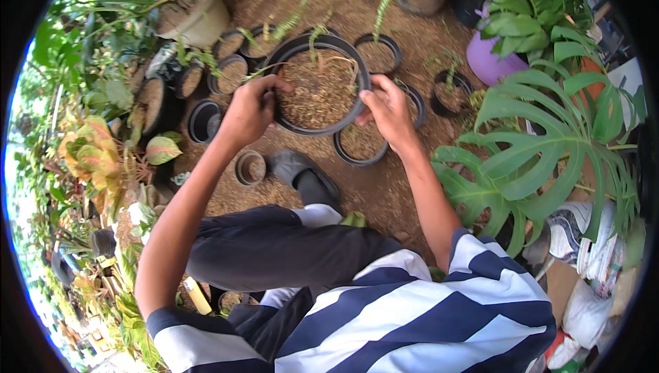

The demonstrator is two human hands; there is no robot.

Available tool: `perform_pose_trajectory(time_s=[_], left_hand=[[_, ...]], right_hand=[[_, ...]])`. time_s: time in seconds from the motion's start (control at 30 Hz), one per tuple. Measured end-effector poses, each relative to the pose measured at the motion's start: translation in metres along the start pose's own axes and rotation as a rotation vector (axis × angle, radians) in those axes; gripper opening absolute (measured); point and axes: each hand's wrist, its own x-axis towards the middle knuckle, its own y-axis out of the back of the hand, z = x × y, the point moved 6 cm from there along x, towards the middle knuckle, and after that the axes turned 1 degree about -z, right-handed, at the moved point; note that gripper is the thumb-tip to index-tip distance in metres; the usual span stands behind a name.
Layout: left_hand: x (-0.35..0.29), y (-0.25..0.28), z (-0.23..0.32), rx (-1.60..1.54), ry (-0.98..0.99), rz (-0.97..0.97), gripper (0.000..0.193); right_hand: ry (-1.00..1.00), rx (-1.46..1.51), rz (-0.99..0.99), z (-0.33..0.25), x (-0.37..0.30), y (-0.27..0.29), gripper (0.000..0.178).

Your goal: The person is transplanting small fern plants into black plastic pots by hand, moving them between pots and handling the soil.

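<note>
Centrally, the pot: a wide, round black pot holding brown, crumbly potting mix, held up in front of the person, over the smaller pots on the ground, its mouth facing the viewer.
Left hand: gripping the pot's left side, fingers bent over the rim.
Right hand: gripping the right side, thumb against the rim.
Handling: probably fairly weighty with its fill; the wall looks like thin, slightly springy plastic, more dusty than slippery. Loose mix would likely spill if tipped far. Opposite sides of the rim, supported from below, seem the surest hold.
Around it: a fern pot just beyond, a small brown pot near a dark shoe, a purple pot and broad split leaves to the right.
Hard to make out: the pot's underside and several fingers are hidden; whether the small frond at its far rim grows inside or behind is unclear. The surroundings are cut off by the round, dark border.
</note>
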Motion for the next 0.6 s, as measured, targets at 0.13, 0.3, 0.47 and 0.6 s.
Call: perform_pose_trajectory(time_s=[0.13, 0.3, 0.47, 0.6], left_hand=[[0.017, -0.122, -0.004, -0.152, -0.021, -0.229, 0.038], [0.001, -0.254, -0.012, -0.102, -0.083, -0.453, 0.04], [-0.036, -0.335, -0.019, -0.067, -0.074, -0.427, 0.041], [-0.056, -0.359, -0.018, -0.145, 0.034, -0.475, 0.041]], right_hand=[[-0.047, -0.153, 0.316, 0.056, -0.093, 0.075, 0.02], [-0.197, -0.247, 0.619, 0.125, -0.193, 0.137, 0.016], [-0.05, -0.621, 0.742, 0.152, -0.243, 0.169, 0.027], [-0.158, -0.712, 0.712, 0.131, -0.26, 0.145, 0.029]])
